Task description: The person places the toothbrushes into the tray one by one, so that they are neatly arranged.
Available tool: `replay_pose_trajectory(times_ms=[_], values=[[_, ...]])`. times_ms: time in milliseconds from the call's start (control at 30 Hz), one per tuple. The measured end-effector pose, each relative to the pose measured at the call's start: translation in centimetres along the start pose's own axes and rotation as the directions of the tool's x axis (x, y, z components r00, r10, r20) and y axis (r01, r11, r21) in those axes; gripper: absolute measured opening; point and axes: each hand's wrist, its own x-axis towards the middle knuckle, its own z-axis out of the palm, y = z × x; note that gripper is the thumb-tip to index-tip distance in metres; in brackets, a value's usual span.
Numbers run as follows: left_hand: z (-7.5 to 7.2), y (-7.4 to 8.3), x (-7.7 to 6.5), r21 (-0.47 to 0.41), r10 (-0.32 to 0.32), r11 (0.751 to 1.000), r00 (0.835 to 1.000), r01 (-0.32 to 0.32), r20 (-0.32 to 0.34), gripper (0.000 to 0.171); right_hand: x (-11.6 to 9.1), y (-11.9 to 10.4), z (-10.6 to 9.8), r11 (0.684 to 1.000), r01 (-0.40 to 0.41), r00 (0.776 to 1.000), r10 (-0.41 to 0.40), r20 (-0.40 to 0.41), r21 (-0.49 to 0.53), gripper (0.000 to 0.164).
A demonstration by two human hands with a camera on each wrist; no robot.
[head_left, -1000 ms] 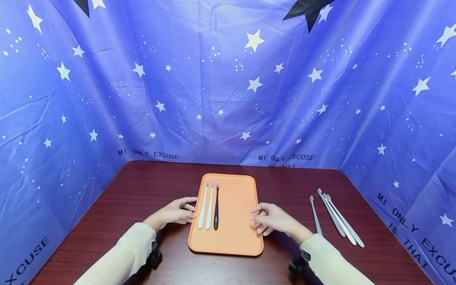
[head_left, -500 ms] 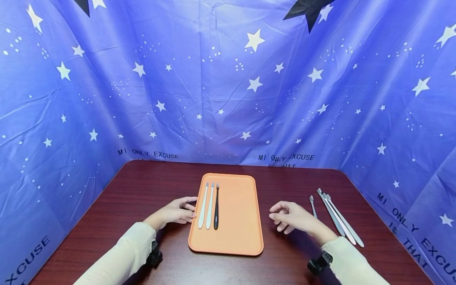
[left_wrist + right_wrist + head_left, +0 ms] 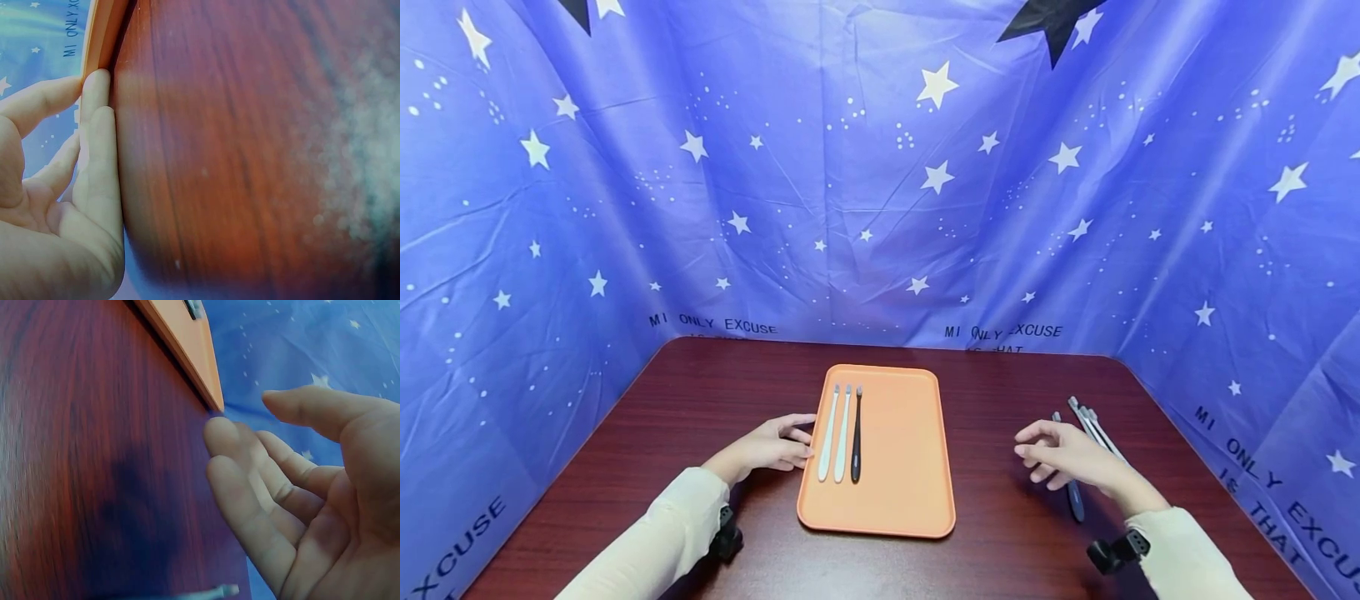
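Observation:
An orange tray (image 3: pixel 902 500) lies on the table, carrying two white toothbrushes (image 3: pixel 842 442) and a black toothbrush (image 3: pixel 856 442) side by side in its left half. My left hand (image 3: pixel 771 443) is at the tray's left edge; in the left wrist view its thumb and fingertips pinch the rim. To the right of the tray, my right hand (image 3: pixel 1078 457) hovers over the table with loosely bent fingers and nothing in them. Beneath it lies a dark-handled toothbrush (image 3: pixel 1076 504), partly covered by the hand. Several more toothbrushes (image 3: pixel 1088 417) lie just beyond, their handles mostly hidden.
The dark red wooden table (image 3: pixel 715 375) is enclosed by a blue star-printed cloth (image 3: pixel 880 208) at the back and sides. Black wrist cameras (image 3: pixel 1118 552) sit at both sleeves.
My right hand has left the tray's right edge and moved right, over the loose toothbrushes. The left hand, the tray and the toothbrushes on it have stayed put.

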Motion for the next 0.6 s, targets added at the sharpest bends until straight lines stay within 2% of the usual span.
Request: replay_pose_trajectory(times_ms=[333,600], values=[[0.0,0.0,-0.1,-0.003,-0.002,1.000,1.000,0.002,-0.004,0.073,-2.4,2.0,-2.1,0.998,-0.056,0.998,0.056,-0.034,-0.002,0.046],[0.0,0.1,0.0,-0.008,-0.003,1.000,1.000,0.003,-0.001,0.073,-3.5,3.7,-2.5,0.994,-0.087,0.992,0.081,-0.101,-0.060,0.043]])
